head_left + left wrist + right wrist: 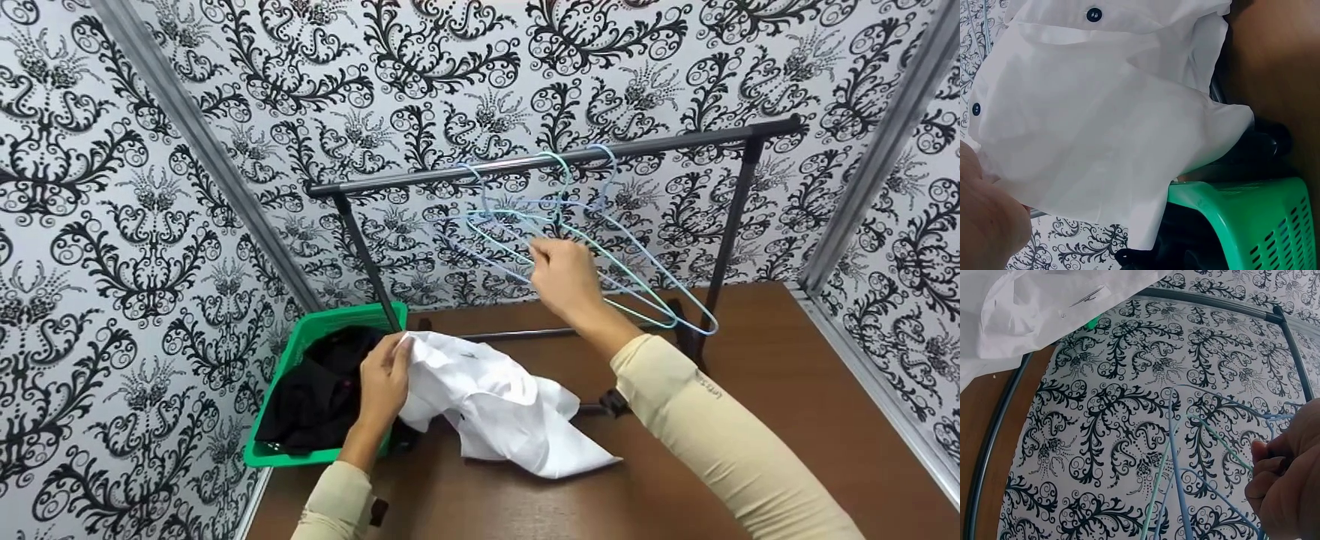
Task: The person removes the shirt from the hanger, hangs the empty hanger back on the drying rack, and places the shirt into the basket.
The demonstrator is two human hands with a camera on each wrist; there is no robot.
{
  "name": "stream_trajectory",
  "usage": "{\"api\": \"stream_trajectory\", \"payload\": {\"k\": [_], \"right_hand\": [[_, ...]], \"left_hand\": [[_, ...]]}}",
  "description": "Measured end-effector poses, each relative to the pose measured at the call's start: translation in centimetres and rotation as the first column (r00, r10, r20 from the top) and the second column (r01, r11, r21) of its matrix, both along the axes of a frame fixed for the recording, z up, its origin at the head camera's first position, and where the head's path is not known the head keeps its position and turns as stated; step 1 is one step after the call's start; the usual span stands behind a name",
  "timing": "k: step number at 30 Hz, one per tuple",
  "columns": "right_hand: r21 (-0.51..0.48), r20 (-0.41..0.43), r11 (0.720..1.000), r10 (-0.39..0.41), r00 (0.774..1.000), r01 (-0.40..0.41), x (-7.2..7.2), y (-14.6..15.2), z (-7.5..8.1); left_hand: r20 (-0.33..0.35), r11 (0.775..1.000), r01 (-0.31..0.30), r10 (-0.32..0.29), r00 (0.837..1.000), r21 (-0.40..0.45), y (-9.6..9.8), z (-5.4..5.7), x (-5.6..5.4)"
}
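A white shirt [502, 397] with dark buttons hangs from my left hand [386, 375], which pinches its upper edge beside the basket. Close up in the left wrist view, the white cloth [1084, 118] spreads past the hand [991, 219]. My right hand [568, 277] is raised in front of several pale blue and green wire hangers [637, 277], fingers curled. From the right wrist, the hanger wires [1175, 455] run behind the curled hand [1289, 478]; I cannot tell whether it grips one.
A dark metal clothes rack [517, 163] carries the hangers. A green plastic basket [300, 330] with black clothing [315, 397] stands at the left on the brown tabletop [810, 405]. Patterned wall panels [150, 262] close in the back and sides.
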State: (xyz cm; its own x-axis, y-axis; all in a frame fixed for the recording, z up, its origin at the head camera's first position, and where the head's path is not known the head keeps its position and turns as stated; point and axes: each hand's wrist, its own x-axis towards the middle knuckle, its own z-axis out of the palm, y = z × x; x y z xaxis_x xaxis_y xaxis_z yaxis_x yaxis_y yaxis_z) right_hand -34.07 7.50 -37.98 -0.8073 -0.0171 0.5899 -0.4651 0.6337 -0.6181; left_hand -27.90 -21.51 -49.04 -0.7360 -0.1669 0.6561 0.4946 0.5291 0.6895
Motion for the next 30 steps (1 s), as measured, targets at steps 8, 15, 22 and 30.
{"api": "stream_trajectory", "payload": {"k": [8, 15, 22, 30], "right_hand": [[0.212, 0.056, 0.977, -0.017, 0.998, 0.004, -0.6, -0.9, -1.1], [0.348, 0.155, 0.937, -0.080, 0.985, 0.021, -0.4, -1.9, -0.4], [0.358, 0.219, 0.934, -0.098, 0.971, 0.014, 0.0, -1.9, 0.2], [0.329, 0.260, 0.944, -0.101, 0.960, 0.010, 0.2, -2.0, 0.8]], "left_hand": [[-0.037, 1.000, 0.016, -0.017, 0.999, -0.021, 0.4, 0.4, 1.1], [-0.019, 1.000, 0.006, -0.006, 1.000, -0.008, -0.8, -2.0, 0.1], [-0.016, 1.000, 0.013, -0.013, 1.000, 0.001, -1.1, -3.3, -0.2], [0.032, 0.999, 0.029, -0.031, 0.999, 0.042, 0.3, -4.9, -0.2]]}}
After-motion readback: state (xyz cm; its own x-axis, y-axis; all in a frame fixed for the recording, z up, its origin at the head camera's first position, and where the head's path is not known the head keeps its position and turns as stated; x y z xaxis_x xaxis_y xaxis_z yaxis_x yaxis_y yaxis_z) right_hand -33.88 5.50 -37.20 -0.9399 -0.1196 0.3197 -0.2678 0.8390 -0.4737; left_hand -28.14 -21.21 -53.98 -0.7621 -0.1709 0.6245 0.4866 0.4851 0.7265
